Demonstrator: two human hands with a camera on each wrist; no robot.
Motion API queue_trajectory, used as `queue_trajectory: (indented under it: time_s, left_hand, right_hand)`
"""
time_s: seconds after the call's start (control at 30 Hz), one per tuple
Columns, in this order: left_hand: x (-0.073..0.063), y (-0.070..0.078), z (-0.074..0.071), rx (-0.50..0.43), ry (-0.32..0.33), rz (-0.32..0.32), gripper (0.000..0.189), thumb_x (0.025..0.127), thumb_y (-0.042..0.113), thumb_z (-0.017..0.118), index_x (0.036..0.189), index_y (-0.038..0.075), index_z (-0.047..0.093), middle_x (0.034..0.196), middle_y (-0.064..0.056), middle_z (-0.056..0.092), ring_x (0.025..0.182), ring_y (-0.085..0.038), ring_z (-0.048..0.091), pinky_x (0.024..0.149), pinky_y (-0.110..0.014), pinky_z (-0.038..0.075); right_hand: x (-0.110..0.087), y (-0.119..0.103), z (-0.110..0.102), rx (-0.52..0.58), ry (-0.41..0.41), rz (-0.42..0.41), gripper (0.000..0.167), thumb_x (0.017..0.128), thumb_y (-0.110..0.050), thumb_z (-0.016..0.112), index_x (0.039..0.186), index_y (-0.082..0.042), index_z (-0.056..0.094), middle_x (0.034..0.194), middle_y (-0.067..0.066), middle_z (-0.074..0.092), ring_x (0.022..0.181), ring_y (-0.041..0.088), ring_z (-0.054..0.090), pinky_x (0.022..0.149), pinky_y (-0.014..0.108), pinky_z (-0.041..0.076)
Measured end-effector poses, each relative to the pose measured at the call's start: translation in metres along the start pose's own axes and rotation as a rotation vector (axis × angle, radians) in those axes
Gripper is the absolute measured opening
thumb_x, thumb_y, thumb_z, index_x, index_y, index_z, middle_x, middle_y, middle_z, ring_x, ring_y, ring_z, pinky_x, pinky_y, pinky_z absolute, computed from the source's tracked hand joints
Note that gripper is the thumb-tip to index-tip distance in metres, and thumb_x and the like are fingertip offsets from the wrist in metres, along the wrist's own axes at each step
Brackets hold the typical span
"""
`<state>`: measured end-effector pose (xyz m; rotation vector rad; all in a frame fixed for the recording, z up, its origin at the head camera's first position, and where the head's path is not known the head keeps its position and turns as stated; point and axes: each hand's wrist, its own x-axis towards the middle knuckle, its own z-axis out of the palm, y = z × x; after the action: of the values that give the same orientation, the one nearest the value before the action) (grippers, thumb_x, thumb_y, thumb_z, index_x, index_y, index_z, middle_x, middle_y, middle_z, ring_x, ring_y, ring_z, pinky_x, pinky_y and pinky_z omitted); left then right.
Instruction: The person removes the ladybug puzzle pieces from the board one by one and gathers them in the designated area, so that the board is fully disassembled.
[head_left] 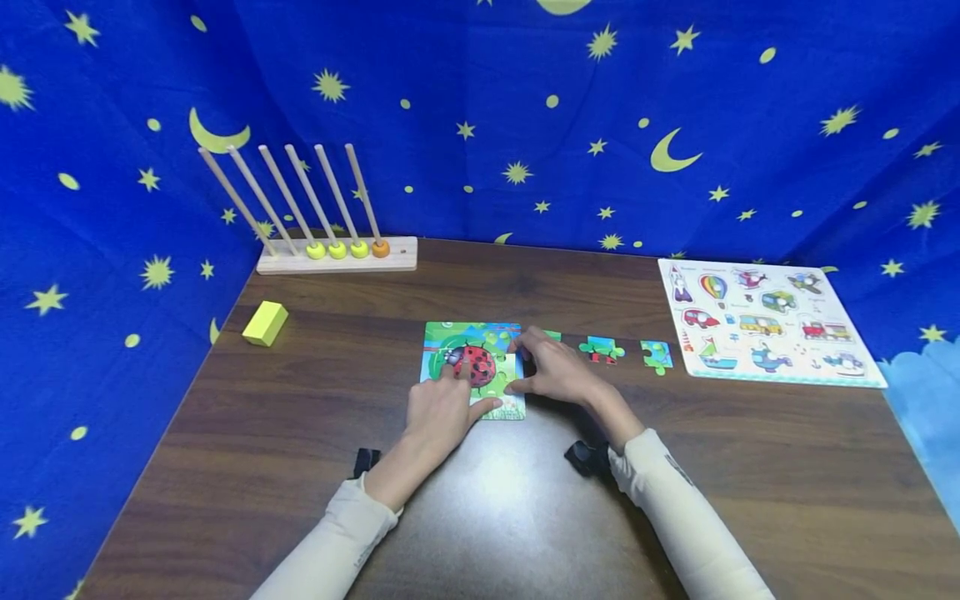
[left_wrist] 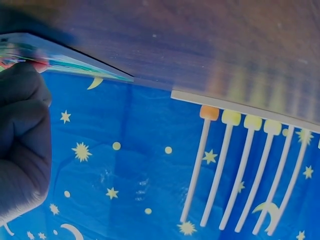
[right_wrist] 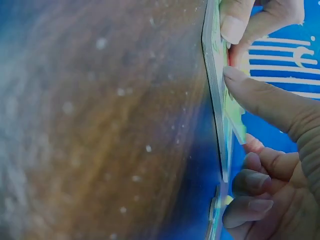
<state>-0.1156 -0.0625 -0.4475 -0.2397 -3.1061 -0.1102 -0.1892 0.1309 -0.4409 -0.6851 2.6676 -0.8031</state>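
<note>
A ladybug jigsaw puzzle (head_left: 442, 333) lies on the table in front of me, partly covered by both hands. My left hand (head_left: 438, 412) rests on it, fingertips on the ladybug and thumb spread over the lower part. At the right side of the puzzle, my right hand (head_left: 558, 371) pinches a light green jigsaw piece (right_wrist: 235, 117) between thumb and fingers. In the right wrist view that piece stands tilted against the board, one edge raised. Just right of the hand lie loose jigsaw pieces, one with red parts (head_left: 602, 348) and a blue-green one (head_left: 657, 355); another shows partly behind the hand.
A wooden peg stand (head_left: 337, 262) with yellow and orange beads stands at the back left. Nearer lies a yellow block (head_left: 266, 323). A vehicle picture board (head_left: 772, 325) lies at the back right. Blue star-patterned cloth (head_left: 480, 108) hangs behind the table (head_left: 750, 467).
</note>
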Motion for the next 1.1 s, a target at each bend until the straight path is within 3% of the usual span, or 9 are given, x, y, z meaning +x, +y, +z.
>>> queue_trajectory:
  time_s: [0.3, 0.53, 0.87, 1.1]
  left_hand:
    - [-0.0006, -0.0005, 0.002, -0.013, 0.029, 0.015, 0.082, 0.084, 0.072, 0.059, 0.137, 0.01, 0.061, 0.112, -0.016, 0.069, 0.044, -0.019, 0.049, 0.044, -0.032, 0.04]
    - [-0.0017, -0.0008, 0.0013, -0.015, 0.033, 0.013, 0.083, 0.084, 0.073, 0.057, 0.138, 0.01, 0.059, 0.117, -0.017, 0.068, 0.041, -0.015, 0.042, 0.042, -0.03, 0.036]
    - [-0.002, -0.002, 0.0034, 0.011, 0.076, 0.037, 0.084, 0.084, 0.073, 0.057, 0.137, 0.009, 0.06, 0.109, -0.015, 0.07, 0.047, -0.022, 0.054, 0.044, -0.033, 0.043]
    - [-0.0012, -0.0025, 0.0033, 0.023, 0.046, 0.041, 0.083, 0.085, 0.073, 0.055, 0.138, 0.009, 0.06, 0.114, -0.016, 0.069, 0.044, -0.017, 0.046, 0.041, -0.03, 0.039]
  right_hand:
    - [-0.0017, -0.0003, 0.0016, -0.038, 0.057, -0.019, 0.045, 0.075, -0.034, 0.087, 0.108, -0.013, 0.064, 0.098, 0.0, 0.054, 0.083, 0.016, 0.051, 0.071, 0.033, 0.042]
    - [-0.0005, 0.0, 0.003, -0.067, 0.076, -0.033, 0.042, 0.077, -0.035, 0.086, 0.108, -0.014, 0.065, 0.099, -0.001, 0.056, 0.084, 0.016, 0.053, 0.071, 0.034, 0.044]
    - [0.0011, 0.0009, 0.0023, -0.126, 0.071, -0.05, 0.043, 0.08, -0.042, 0.081, 0.111, -0.014, 0.07, 0.105, 0.002, 0.059, 0.081, 0.014, 0.055, 0.067, 0.032, 0.046]
    - [0.004, 0.0015, 0.0003, -0.114, 0.024, -0.042, 0.043, 0.08, -0.041, 0.081, 0.112, -0.013, 0.07, 0.108, 0.003, 0.06, 0.083, 0.016, 0.055, 0.077, 0.041, 0.05]
